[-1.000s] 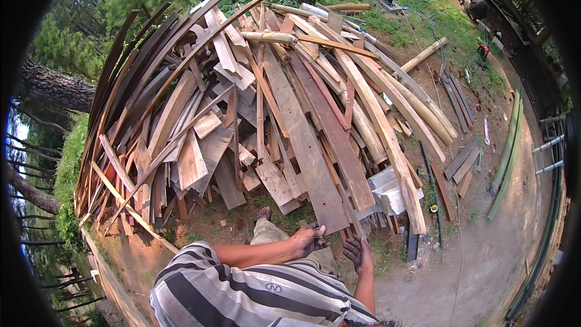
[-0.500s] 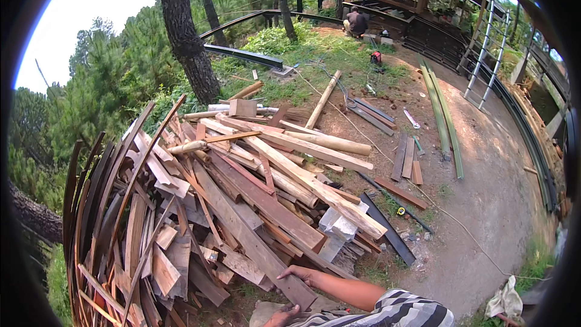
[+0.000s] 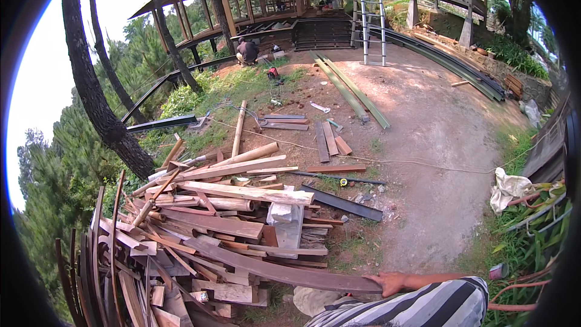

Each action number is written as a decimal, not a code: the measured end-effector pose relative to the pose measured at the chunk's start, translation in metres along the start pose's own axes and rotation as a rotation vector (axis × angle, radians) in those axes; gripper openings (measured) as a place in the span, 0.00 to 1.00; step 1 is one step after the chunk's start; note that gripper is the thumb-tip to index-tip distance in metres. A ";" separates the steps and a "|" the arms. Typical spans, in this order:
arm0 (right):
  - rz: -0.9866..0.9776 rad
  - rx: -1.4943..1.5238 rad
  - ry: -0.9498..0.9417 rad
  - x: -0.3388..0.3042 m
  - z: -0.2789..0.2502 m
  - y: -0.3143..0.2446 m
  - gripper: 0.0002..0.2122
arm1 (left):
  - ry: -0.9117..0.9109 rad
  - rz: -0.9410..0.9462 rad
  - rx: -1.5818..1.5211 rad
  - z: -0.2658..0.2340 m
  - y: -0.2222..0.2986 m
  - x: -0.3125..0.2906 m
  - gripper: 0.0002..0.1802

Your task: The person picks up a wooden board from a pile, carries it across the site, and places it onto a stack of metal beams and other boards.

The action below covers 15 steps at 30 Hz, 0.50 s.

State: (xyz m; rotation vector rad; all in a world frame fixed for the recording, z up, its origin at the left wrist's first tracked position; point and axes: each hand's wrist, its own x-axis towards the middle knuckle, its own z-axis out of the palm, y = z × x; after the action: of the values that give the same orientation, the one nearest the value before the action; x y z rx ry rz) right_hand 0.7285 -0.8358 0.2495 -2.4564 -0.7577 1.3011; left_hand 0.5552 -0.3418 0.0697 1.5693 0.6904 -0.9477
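A long brown plank [image 3: 284,269] runs out of the woodpile toward me. My right hand [image 3: 387,282] is closed over its near end, fingers on the upper face and edge. The plank's far part lies among the other boards of the pile [image 3: 212,223], where its end is hard to make out. My left hand is out of the picture. A striped sleeve [image 3: 417,306] covers my right upper arm.
Thin curved strips [image 3: 91,266] stand at the pile's left. Beyond lie a black metal channel [image 3: 348,204], a yellow tape measure [image 3: 344,182], short boards [image 3: 330,139] and green beams [image 3: 351,91]. A rope [image 3: 423,166] crosses the path. A person [image 3: 247,52] crouches near a ladder [image 3: 372,18].
The view has swung right. The plank's near end has shifted right with my right hand, sticking out farther from the pile. My left hand, seen earlier by that end, has left the picture.
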 end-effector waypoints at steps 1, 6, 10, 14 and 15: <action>0.074 -0.004 0.042 -0.036 0.020 0.001 0.48 | 0.028 0.012 -0.123 0.010 0.002 -0.008 0.42; 0.140 -0.111 0.318 -0.146 0.059 0.006 0.46 | 0.066 0.066 -0.805 0.088 0.007 -0.047 0.41; 0.136 -0.119 0.393 -0.222 0.052 0.012 0.45 | -0.043 0.104 -1.147 0.185 0.031 -0.051 0.41; 0.165 -0.284 0.414 -0.325 0.024 0.046 0.47 | -0.159 0.128 -1.272 0.276 0.081 -0.040 0.40; 0.181 -0.342 0.418 -0.349 0.017 0.064 0.47 | -0.193 0.133 -1.278 0.297 0.102 -0.034 0.40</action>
State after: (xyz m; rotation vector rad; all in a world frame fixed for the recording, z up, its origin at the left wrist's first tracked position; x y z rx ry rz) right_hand 0.5737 -1.0835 0.4519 -2.9890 -0.7044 0.7025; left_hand 0.5619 -0.6506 0.1343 0.3734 0.7902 -0.3550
